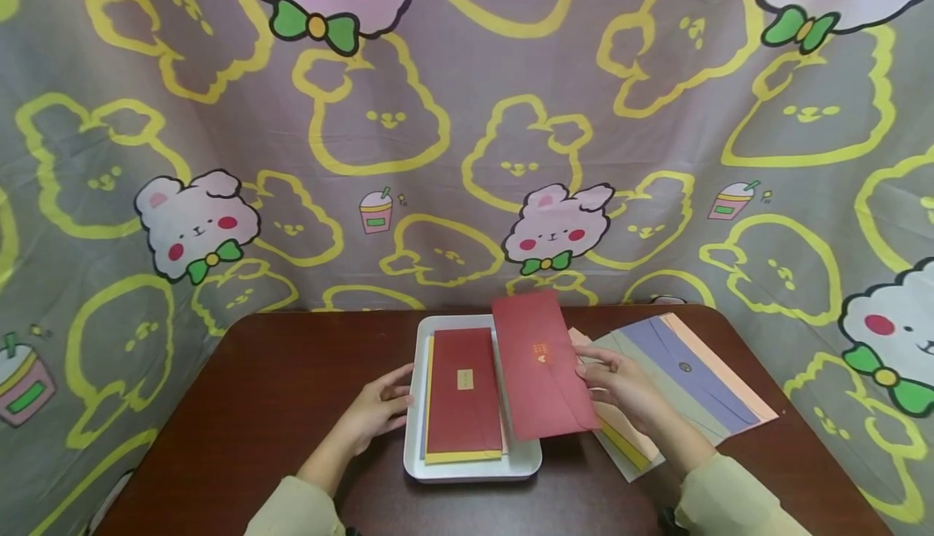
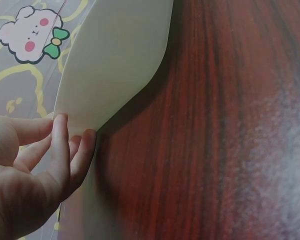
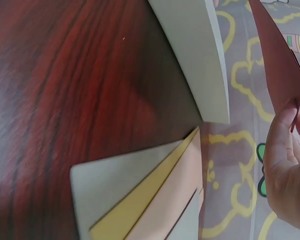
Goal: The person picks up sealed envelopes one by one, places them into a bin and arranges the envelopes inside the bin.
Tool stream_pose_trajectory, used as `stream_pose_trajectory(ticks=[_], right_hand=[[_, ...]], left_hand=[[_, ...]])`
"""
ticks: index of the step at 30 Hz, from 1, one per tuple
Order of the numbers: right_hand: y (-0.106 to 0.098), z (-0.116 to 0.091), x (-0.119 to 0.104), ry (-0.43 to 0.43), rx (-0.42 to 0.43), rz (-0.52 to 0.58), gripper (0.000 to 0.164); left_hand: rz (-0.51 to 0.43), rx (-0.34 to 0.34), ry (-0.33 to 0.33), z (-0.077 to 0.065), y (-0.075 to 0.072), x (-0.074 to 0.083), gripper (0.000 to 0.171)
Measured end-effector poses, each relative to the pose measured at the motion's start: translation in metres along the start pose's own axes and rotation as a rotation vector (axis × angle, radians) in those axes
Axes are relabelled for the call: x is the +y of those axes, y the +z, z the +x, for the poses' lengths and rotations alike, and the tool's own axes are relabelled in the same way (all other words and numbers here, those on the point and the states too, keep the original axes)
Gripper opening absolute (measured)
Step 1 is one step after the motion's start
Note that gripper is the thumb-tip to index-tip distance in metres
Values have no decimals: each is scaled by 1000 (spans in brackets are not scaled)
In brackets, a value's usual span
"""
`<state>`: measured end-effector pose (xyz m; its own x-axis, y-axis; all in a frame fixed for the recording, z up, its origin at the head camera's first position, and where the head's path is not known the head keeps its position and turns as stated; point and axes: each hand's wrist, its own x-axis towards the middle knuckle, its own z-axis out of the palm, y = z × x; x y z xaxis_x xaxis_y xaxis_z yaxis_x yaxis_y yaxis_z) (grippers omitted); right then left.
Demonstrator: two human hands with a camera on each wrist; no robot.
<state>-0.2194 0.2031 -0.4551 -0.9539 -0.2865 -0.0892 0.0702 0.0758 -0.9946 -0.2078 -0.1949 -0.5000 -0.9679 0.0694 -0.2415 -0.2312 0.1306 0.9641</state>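
My right hand [image 1: 619,383] pinches a red envelope [image 1: 536,374] by its right edge, holding it tilted over the right side of a white tray [image 1: 473,471]. A small orange-gold print marks its face. In the right wrist view, thumb and fingers of the right hand [image 3: 290,165] grip the red envelope [image 3: 280,65] by its lower end. My left hand [image 1: 375,410] holds the tray's left edge; in the left wrist view, its thumb is at the rim and its fingertips [image 2: 89,135] lie against the outer wall. Inside the tray, a dark red envelope [image 1: 464,422] with a gold label lies over a yellow one [image 1: 452,458].
Right of the tray lie fanned envelopes: a green one [image 1: 642,374], a blue-purple one [image 1: 674,362] with a round seal, and a peach one [image 1: 737,378]. Nearer are yellow [image 1: 626,443] and pale ones. A patterned curtain [image 1: 452,139] hangs behind the dark wooden table [image 1: 306,358].
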Motion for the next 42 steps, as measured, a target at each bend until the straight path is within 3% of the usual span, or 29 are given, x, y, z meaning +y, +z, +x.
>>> stream_pose_trajectory(ticks=[15, 28, 42], right_hand=[[29, 25, -3, 0, -74, 34, 51], [52, 35, 0, 30, -120, 97, 49], [69, 45, 6, 53, -86, 73, 53]], left_hand=[[-6, 3, 5, 2, 2, 1, 56], [-6, -7, 11, 3, 3, 2, 56], [-8, 1, 12, 3, 2, 3, 56]])
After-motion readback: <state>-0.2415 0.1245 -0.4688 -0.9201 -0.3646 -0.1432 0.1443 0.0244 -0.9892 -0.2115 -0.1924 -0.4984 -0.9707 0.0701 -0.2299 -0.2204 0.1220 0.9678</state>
